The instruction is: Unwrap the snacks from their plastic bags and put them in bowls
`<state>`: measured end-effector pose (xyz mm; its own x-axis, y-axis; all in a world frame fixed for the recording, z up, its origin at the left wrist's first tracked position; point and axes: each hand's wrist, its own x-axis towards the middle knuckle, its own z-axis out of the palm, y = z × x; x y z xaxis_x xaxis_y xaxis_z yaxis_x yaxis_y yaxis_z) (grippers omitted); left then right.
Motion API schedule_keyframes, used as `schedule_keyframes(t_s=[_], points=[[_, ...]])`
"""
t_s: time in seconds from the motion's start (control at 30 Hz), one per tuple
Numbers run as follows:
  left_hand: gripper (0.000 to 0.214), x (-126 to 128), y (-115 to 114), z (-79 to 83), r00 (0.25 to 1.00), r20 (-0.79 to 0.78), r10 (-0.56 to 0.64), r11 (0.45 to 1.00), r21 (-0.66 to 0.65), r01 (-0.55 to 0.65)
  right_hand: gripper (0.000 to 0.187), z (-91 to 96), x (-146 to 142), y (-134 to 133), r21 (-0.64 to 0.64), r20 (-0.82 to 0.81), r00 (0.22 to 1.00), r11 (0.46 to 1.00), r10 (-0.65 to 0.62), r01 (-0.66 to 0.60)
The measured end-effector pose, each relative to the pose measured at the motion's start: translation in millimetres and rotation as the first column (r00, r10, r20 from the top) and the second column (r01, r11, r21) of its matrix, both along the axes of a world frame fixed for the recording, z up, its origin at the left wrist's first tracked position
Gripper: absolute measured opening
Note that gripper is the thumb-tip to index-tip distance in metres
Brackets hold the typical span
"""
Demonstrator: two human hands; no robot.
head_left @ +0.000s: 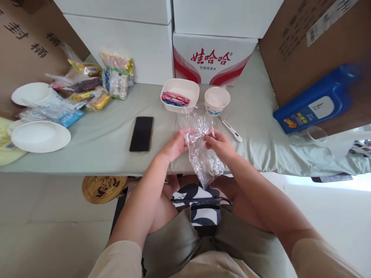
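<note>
A clear plastic bag [199, 154] is drooping past the near edge of the table [107, 152]; the left hand [174, 146] is holding one side in its grip, the right hand [222, 146] is pinching the other; beyond, a paper cup [213, 109] is standing.

Clear bag [199, 152] is prob. hiding L hand's [174, 146] fingertips; blue bottle's [314, 104] top is blurring; L carton [17, 58] is running off-frame.

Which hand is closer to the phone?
The left. The left hand is to the right of the phone, by the near side of the clear bag; the right hand is farther off, at the bag's other side.
</note>
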<state>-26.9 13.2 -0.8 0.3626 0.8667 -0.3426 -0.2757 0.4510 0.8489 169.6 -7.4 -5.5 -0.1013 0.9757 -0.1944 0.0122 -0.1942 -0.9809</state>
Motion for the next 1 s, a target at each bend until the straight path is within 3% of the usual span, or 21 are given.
schedule_keyframes(t_s=[0.07,0.2,0.3,0.4,0.47,0.57,0.67,0.77,0.9,1.0], points=[[0.04,15,-1,-3.4,0.997,0.003,-0.077,0.997,-0.016,0.077,0.031,-2.5,-1,2,-0.037,-0.06,0.997,0.998,-0.055,0.053],[0.033,28,1,-2.4,0.991,-0.109,-0.075,0.997,0.016,0.077,0.03,-4.7,9,2,-0.099,-0.15,0.989,0.995,-0.011,-0.004],[0.042,24,4,0.3,0.964,-0.182,-0.192,0.981,-0.004,0.195,0.027,-6.8,19,-1,-0.134,-0.174,0.984,0.991,-0.039,0.016],[0.051,19,7,-0.7,0.923,-0.244,-0.298,0.952,-0.004,0.307,0.037,-9.9,26,-5,-0.123,-0.208,0.976,0.991,-0.072,0.047],[0.049,18,8,-2.3,0.936,-0.225,-0.271,0.958,0.031,0.285,0.035,-11.1,31,-7,-0.078,-0.24,0.968,0.995,-0.074,0.057],[0.036,21,8,-2.8,0.983,-0.104,-0.154,0.985,0.056,0.16,0.01,-10.3,38,-8,0.03,-0.293,0.955,0.998,-0.038,0.048],[0.024,26,9,-1.7,0.996,0.01,-0.092,0.995,0.038,0.092,0.019,-7.6,44,-7,0.144,-0.324,0.946,0.989,0.011,0.037],[0.023,33,12,-2.5,0.998,0.042,-0.039,0.999,0.035,0.038,0.016,-6.7,50,-4,0.198,-0.319,0.948,0.979,0.02,0.046],[0.036,42,18,-7.1,0.995,-0.097,0.023,0.994,0.108,-0.013,0.02,-8.2,57,1,0.179,-0.236,0.972,0.984,0.022,0.021],[0.028,46,21,-10.1,0.951,-0.304,0.051,0.967,0.253,0.029,0.021,-7.1,63,5,0.102,-0.195,0.98,0.993,-0.037,0.058]])
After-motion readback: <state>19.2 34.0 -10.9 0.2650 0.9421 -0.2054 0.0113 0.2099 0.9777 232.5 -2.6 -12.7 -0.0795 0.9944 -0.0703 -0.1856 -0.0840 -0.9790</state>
